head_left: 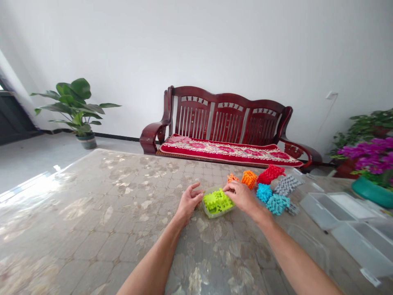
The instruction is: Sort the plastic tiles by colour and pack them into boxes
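Note:
A clear plastic box (211,216) filled with lime-green plastic building pieces (216,202) stands on the table in front of me. At its left side is my left hand (189,201), fingers apart, with thumb and fingertips by the rim. I cannot tell whether they touch it. My right hand (242,196) reaches over the box's right side, its thumb and fingers pinched on a small lime-green piece that is mostly covered. Just beyond that hand lie clusters of linked pieces: orange (249,179), red (270,174), blue (264,192), teal (278,204) and grey (288,185).
Translucent bins (325,211) stand at the right of the patterned table cover (101,229). A green planter (371,191) with purple flowers is near the right edge. Behind the table is a wooden bench (229,119) with a red cushion; a potted plant (81,106) stands far left.

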The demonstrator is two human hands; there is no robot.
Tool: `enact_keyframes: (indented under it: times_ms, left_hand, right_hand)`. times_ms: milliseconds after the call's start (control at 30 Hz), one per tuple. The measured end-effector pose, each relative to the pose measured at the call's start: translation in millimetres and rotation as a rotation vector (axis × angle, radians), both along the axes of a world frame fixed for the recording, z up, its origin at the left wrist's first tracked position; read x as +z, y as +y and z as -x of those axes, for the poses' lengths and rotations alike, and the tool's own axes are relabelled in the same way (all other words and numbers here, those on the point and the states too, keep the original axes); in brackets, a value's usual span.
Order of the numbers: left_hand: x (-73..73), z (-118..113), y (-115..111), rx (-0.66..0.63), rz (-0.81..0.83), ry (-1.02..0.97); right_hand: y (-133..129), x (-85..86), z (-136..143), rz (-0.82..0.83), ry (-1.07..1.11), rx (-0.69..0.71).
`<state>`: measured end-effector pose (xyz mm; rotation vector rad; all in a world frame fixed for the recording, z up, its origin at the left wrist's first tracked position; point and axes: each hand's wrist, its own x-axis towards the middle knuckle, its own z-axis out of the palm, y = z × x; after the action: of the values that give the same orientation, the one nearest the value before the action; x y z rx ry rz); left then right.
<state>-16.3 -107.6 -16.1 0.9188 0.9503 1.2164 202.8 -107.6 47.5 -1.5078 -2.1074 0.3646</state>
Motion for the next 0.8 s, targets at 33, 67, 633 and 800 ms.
enact_keyframes:
  times_ms: [33, 67, 633, 800]
  left_hand:
    - [0.5, 0.1, -0.2, 0.0, 0.002, 0.003]
    - [0.9, 0.3, -0.4, 0.0, 0.002, 0.007]
    - [-4.5, -5.1, 1.5, 0.0, -0.069, 0.127]
    - [-8.5, -10.9, 2.1, 0.001, -0.071, 0.176]
  right_hand:
    - [0.3, -1.2, -1.6, 0.013, -0.026, 0.017]
    - [0.2, -2.6, -2.0, 0.026, -0.055, 0.036]
    - [-0.2, -6.2, -7.4, 0.08, -0.09, -0.006]
    - [3.7, -3.4, -23.9, 0.058, -0.004, -0.123]
